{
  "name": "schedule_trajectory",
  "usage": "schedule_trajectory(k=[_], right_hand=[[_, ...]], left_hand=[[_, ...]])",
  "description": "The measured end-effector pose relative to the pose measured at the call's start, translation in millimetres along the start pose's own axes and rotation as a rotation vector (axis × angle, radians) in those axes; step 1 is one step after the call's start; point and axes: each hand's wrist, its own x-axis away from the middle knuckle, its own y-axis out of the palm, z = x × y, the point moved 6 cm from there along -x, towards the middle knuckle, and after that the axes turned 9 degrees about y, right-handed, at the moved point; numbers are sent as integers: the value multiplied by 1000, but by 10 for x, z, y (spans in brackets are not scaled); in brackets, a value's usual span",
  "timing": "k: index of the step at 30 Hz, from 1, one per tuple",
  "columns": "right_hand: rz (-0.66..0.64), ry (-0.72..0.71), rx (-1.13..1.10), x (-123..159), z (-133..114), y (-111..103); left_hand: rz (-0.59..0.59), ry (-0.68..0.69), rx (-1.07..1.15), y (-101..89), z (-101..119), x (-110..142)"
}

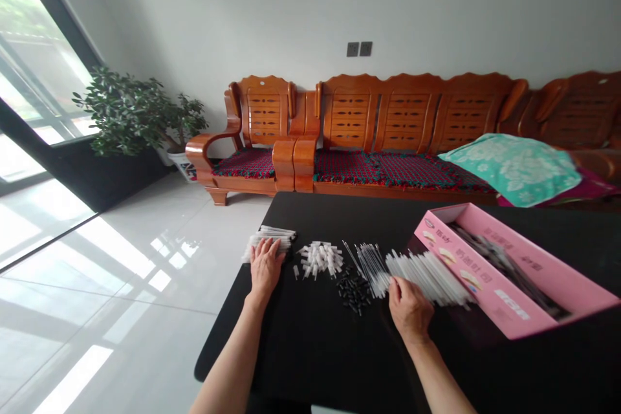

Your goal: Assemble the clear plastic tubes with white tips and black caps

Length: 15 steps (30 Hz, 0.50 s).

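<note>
My left hand (265, 265) lies with fingers stretched over a bundle of thin white tubes (277, 233) near the table's left edge. Beside it is a heap of short white pieces (321, 259). Small black tips (354, 291) lie scattered in the middle, below several thin dark rods (369, 262). My right hand (411, 309) is closed, thumb and fingers pinched at the near left end of a row of long translucent white tubes (427, 275). Whatever is between those fingertips is too small to make out.
A pink open box (495, 304) with dark strips inside stands at the right of the black table (310, 349). Behind the table are a wooden bench (383, 110) and a teal cushion (519, 168). A potted plant (130, 110) stands by the glass door at left.
</note>
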Motion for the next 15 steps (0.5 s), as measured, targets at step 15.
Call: schedule_trajectory(k=[15], right_hand=[[60, -57, 27, -12, -44, -46]], left_hand=[[39, 39, 79, -83, 95, 358]])
